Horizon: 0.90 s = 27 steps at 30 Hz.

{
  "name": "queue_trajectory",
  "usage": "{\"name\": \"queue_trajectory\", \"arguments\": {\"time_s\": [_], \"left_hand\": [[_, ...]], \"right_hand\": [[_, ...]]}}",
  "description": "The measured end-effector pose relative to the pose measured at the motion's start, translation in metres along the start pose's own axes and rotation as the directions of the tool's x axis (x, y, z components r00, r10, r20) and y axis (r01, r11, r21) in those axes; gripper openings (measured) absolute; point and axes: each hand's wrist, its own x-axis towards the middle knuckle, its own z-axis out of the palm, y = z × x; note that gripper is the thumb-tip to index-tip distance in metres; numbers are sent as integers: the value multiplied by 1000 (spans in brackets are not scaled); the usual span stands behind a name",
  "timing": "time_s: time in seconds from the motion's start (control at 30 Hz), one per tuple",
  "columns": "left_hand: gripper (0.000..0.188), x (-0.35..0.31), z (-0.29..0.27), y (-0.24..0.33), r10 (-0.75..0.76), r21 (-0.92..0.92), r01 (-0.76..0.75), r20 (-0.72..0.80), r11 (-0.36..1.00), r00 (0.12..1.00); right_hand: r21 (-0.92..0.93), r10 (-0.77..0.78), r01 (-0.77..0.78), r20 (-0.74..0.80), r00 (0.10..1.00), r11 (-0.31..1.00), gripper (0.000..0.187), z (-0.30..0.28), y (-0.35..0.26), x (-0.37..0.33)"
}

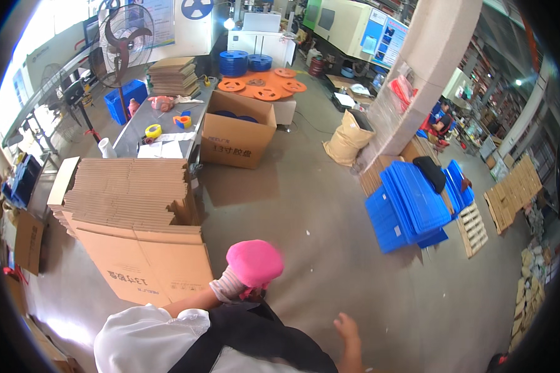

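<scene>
My left hand (254, 264) is in front of my body, in a pink work glove with a pale knit cuff. The glove looks like one rounded pink mass, and its fingers do not show apart. Nearest to it is a tall stack of flattened brown cardboard boxes (130, 193), just to the left. My right hand (347, 326) hangs bare at the lower right, slightly smeared, its visible fingers loosely apart with nothing in them. Bare floor lies behind it.
Beyond the stack, a grey table (130, 133) carries yellow tape rolls (154, 131) and pink gloves (162, 103). An open cardboard box (239, 138) stands beside it. Blue plastic bins (404, 202), a pillar (420, 81) and a tan sack (348, 140) stand right. A fan (121, 46) rises far left.
</scene>
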Motion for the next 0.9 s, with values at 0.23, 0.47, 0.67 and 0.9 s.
{"name": "queue_trajectory", "arguments": {"time_s": [0.23, 0.47, 0.67, 0.9], "left_hand": [[43, 166, -39, -4, -156, -115, 133, -226, 984, 961], [37, 386, -36, 70, -240, -46, 237, -67, 970, 968], [33, 543, -22, 131, -93, -23, 91, -122, 996, 988], [38, 706, 3, 189, -218, -41, 215, -279, 976, 935]], "right_hand": [[449, -39, 108, -159, 987, 887, 43, -62, -61, 234], [408, 206, -346, 349, 914, 845, 36, -38, 32, 342], [418, 403, -529, 355, 843, 739, 35, -100, 75, 452], [398, 320, -481, 408, 855, 781, 34, -167, 64, 670]]}}
